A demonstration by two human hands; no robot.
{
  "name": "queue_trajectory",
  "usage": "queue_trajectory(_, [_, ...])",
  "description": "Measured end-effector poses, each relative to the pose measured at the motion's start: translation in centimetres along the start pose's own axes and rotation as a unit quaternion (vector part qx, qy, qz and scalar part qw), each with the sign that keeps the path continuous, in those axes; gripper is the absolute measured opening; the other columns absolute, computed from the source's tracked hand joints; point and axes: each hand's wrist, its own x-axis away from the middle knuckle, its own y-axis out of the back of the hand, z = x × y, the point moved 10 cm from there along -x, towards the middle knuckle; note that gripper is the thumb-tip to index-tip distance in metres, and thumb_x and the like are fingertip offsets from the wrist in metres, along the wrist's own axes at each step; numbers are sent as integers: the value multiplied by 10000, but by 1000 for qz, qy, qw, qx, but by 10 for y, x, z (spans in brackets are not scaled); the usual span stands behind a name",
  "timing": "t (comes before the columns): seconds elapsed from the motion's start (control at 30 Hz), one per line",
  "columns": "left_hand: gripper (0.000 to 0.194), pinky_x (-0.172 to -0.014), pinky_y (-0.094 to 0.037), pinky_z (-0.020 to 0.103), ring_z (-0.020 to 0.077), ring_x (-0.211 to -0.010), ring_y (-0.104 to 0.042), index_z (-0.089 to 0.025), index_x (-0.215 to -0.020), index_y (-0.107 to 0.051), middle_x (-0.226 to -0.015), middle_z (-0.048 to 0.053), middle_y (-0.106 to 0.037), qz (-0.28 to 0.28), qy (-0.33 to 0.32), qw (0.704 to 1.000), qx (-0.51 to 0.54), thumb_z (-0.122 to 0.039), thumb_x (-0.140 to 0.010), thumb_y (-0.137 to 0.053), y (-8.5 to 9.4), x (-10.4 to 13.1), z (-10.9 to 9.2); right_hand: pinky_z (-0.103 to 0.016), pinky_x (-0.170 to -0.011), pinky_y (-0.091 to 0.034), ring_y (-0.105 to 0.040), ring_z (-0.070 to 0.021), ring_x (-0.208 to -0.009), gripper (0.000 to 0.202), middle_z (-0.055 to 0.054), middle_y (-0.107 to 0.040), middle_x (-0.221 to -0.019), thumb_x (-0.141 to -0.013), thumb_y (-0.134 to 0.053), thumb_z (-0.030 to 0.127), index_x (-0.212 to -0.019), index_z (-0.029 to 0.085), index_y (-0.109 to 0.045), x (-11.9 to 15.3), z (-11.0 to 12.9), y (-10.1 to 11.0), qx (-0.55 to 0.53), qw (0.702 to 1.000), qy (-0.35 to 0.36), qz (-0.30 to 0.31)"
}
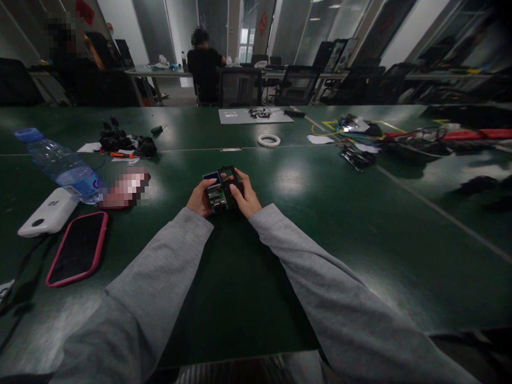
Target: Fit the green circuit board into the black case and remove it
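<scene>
Gray sleeves (158,285) closest of all, stretched from the bottom edge over a dark green table (251,304). At far left, a black cord (25,259), running down from near a white power bank (49,213) lying flat. Just in front, a phone (78,248) in a red case, face up, screen dark. Behind, a clear bottle (64,165) with a blue cap, seen aslant and partly filled; next to it, a pinkish object (124,188), too blocked out to identify. Farther back, a heap of black parts (126,143) with an orange-handled tool (124,155), then a small green screwdriver (156,130). Well beyond the table, a seated person in black (207,65). In the middle, at the ends of the sleeves, a green circuit board (216,199), gripped along its left side by the left hand (199,198), thumb on top. Touching or very close on its right, a black frame (230,202), pinched in the right hand (245,195), thumb on the near face; unclear whether joined to the board. Beyond, a gray panel (232,120) bearing small parts (259,112), and a white ring (268,144) lying flat. At right, a tangle of cables (358,127) and a red bundle (468,135), blurred toward the edge.
</scene>
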Motion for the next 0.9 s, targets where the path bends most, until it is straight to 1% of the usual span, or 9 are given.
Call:
queue_trajectory(0.3, [480, -959, -498, 438, 261, -1004, -688, -120, -1250, -581, -1084, 125, -720, 2, 1, 1000, -4, -280, -798, -544, -2, 1, 0, -468, -970, -511, -600, -234, -1066, 686, -99, -569, -1230, -911, -421, 680, -1428, 239, -331, 1, -1, 1, -2, 1000, -6, -7])
queue_trajectory(0.53, [484, -955, -502, 451, 267, -1001, -687, -125, -1226, -592, -1077, 122, -723, -5, -8, 1000, -14, -301, -776, -567, 0, 0, 0, -483, -995, -491, -585, -251, -1107, 711, -100, -558, -1257, -893, -433, 704, -1427, 247, -327, 1, -3, 0, -13, 1000, -13, 0])
queue_trajectory(0.7, [490, -963, -498, 453, 270, -1016, -683, -123, -1228, -594, -1086, 120, -721, -1, -5, 1000, -17, -312, -776, -566, -2, 1, 0, -472, -994, -492, -594, -241, -1080, 689, -89, -567, -1246, -891, -452, 684, -1415, 253, -333, 0, -2, 0, -21, 1000, -12, -2])
queue_trajectory(0.9, [475, -984, -484, 469, 282, -1050, -672, -114, -1227, -598, -1107, 130, -714, -4, -9, 1000, -17, -313, -797, -553, -4, 3, -1, -452, -955, -513, -604, -232, -1039, 684, -88, -586, -1196, -890, -466, 672, -1411, 249, -336, 1, -5, 0, -26, 999, -22, 1])
